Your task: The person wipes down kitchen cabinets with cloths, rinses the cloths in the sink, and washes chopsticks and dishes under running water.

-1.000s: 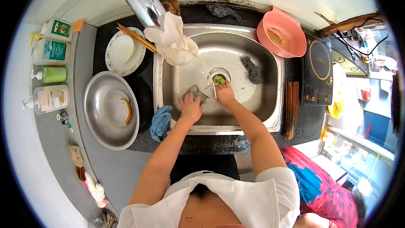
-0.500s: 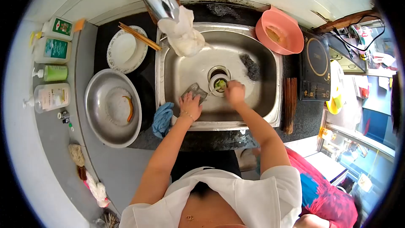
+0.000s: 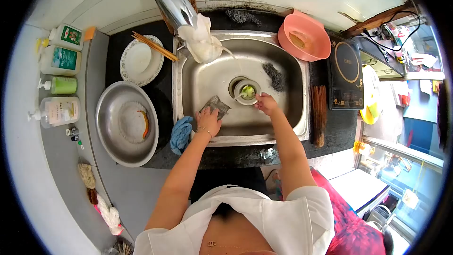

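In the head view, my right hand [image 3: 267, 104] pinches the rim of a sink strainer basket [image 3: 239, 84], which holds green food scraps [image 3: 247, 91]. It is raised and partly covers the dark drain hole [image 3: 233, 83]. My left hand [image 3: 208, 121] grips a thin, grey, see-through mesh bag [image 3: 220, 107] low on the left side of the steel sink [image 3: 236, 134]. A dark wire scourer [image 3: 273, 76] lies in the sink to the right. Above the basin, a chrome faucet [image 3: 172, 2] has white cloth [image 3: 203, 45] wrapped round its end.
A blue rag [image 3: 181, 134] lies at the sink's left corner. Left are a steel basin [image 3: 111, 137] with a chili, and a plate [image 3: 126, 73] with chopsticks [image 3: 158, 47]. Right are a pink basin [image 3: 318, 42], more chopsticks [image 3: 319, 113] and an induction cooker [image 3: 347, 89]. A person in red [image 3: 354, 226] is nearby.
My right hand has lifted the strainer basket out of the drain, shifting slightly right and exposing the drain hole's left side. My left hand stays with the mesh bag. The view has shifted slightly.
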The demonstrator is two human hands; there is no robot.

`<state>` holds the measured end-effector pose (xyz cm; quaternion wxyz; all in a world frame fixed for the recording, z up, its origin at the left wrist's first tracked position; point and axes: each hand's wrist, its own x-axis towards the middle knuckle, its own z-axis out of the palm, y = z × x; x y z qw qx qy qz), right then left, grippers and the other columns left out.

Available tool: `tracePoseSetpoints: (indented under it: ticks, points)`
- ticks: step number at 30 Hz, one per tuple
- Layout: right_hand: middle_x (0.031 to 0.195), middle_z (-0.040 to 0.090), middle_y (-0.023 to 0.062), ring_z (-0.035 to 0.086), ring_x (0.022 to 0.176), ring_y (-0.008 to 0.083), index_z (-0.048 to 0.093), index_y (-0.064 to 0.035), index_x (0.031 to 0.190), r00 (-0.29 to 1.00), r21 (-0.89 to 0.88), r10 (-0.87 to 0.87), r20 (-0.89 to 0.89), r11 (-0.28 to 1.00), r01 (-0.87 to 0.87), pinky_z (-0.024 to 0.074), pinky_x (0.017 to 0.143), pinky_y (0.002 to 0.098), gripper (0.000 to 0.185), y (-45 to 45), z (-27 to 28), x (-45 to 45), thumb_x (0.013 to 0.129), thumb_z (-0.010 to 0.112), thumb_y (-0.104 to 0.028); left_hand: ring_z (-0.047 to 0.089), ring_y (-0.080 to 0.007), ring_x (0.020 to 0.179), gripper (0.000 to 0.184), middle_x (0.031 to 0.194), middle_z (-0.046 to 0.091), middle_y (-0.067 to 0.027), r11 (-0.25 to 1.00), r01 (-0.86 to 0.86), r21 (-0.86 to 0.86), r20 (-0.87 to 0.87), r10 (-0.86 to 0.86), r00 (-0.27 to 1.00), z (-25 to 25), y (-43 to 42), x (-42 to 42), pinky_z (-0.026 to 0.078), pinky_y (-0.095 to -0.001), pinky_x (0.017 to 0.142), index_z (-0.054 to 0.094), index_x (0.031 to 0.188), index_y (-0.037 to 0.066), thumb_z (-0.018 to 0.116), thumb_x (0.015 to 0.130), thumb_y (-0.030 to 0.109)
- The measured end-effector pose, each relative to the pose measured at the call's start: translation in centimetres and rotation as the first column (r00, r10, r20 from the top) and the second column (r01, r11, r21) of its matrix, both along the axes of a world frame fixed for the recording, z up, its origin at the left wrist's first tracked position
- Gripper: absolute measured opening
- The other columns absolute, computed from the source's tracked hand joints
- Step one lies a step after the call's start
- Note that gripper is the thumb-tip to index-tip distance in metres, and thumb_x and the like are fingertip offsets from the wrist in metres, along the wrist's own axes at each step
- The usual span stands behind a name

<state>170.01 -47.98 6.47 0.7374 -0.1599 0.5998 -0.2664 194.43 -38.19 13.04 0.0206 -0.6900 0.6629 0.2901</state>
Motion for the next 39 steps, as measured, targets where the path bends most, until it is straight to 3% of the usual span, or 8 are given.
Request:
tracePoseSetpoints:
  ticks: [5,9,10,15,19,25,28,39]
  points:
    - [0.073,0.057,0.0011,0.052,0.055,0.0107,0.052,-0.0080,0.085,0.968,-0.372,-0.112,0.226,0.908,0.192,0.0443,0.051,0.0224,0.006,-3.6,11.8,-4.6,0.083,0.052,-0.013,0.032,-0.0303,0.116,0.046,0.122,0.038,-0.0160,1.000,0.005,0.008,-0.023,-0.005,1.000,0.8,-0.2,0.0,0.016,-0.0523,0.097,0.045,0.116,0.012,0.056,0.073,0.028]
    - [0.071,0.056,0.0032,0.054,0.060,0.0135,0.051,-0.0030,0.083,0.902,-0.764,-0.432,0.020,0.575,0.292,0.0452,0.054,0.0265,0.010,-7.7,22.0,-6.9,0.083,0.051,-0.013,0.031,-0.0308,0.117,0.046,0.124,0.037,-0.0159,1.000,0.014,0.025,-0.035,-0.013,0.999,1.7,-0.4,-0.5,0.015,-0.0526,0.098,0.044,0.116,0.012,0.055,0.075,0.028]
    - [0.073,0.056,0.0060,0.055,0.063,0.0157,0.050,-0.0024,0.084,0.766,-0.841,-0.508,-0.394,0.535,-0.078,0.0450,0.056,0.0279,0.011,-9.2,21.7,-9.0,0.082,0.051,-0.013,0.031,-0.0308,0.117,0.046,0.124,0.037,-0.0158,1.000,0.016,0.025,-0.040,-0.015,0.999,2.0,-0.4,-0.6,0.015,-0.0527,0.098,0.044,0.117,0.012,0.055,0.075,0.028]
    - [0.098,0.050,0.0128,0.055,0.071,0.0311,0.046,-0.0030,0.078,-0.178,-0.025,-0.579,-0.796,0.325,-0.945,0.0444,0.062,0.0384,0.007,-12.9,20.5,-10.0,0.076,0.046,-0.009,0.031,-0.0298,0.117,0.046,0.125,0.036,-0.0156,0.999,0.036,0.015,-0.026,-0.036,0.999,1.7,0.5,-0.9,0.015,-0.0534,0.097,0.043,0.117,0.012,0.055,0.075,0.027]
    - [0.100,0.050,0.0125,0.054,0.071,0.0323,0.044,-0.0036,0.077,-0.241,0.106,-0.480,-0.844,0.291,-0.951,0.0440,0.060,0.0410,0.005,-14.2,18.9,-10.9,0.074,0.044,-0.008,0.033,-0.0295,0.117,0.046,0.124,0.037,-0.0159,1.000,0.022,-0.017,-0.034,-0.022,0.999,1.9,0.9,-0.6,0.015,-0.0541,0.097,0.044,0.117,0.013,0.055,0.075,0.027]
    - [0.100,0.054,0.0150,0.056,0.077,0.0314,0.051,-0.0044,0.085,0.187,-0.554,-0.716,-0.673,0.320,-0.769,0.0453,0.067,0.0344,0.010,-10.7,19.8,-7.3,0.080,0.047,-0.011,0.034,-0.0306,0.115,0.047,0.122,0.039,-0.0162,0.999,-0.024,-0.023,0.000,0.024,1.000,2.3,0.8,-0.5,0.016,-0.0546,0.096,0.044,0.116,0.013,0.056,0.073,0.028]
    - [0.092,0.058,0.0081,0.057,0.075,0.0219,0.053,-0.0037,0.094,0.809,-0.916,-0.532,-0.248,0.400,-0.018,0.0452,0.065,0.0314,0.015,-8.4,19.0,-5.2,0.082,0.050,-0.013,0.034,-0.0315,0.115,0.046,0.122,0.039,-0.0164,0.999,-0.048,-0.024,-0.009,0.048,0.999,2.3,1.0,-0.1,0.017,-0.0546,0.096,0.045,0.115,0.013,0.057,0.073,0.028]
    - [0.081,0.055,0.0051,0.054,0.067,0.0171,0.046,-0.0061,0.093,0.985,-0.137,-0.175,-0.007,0.976,0.172,0.0461,0.060,0.0311,0.016,-1.0,-3.1,2.3,0.084,0.050,-0.017,0.029,-0.0312,0.119,0.047,0.127,0.034,-0.0175,0.998,-0.049,0.028,-0.014,0.050,0.999,2.3,-0.1,0.1,0.015,-0.0531,0.097,0.043,0.119,0.013,0.055,0.076,0.028]
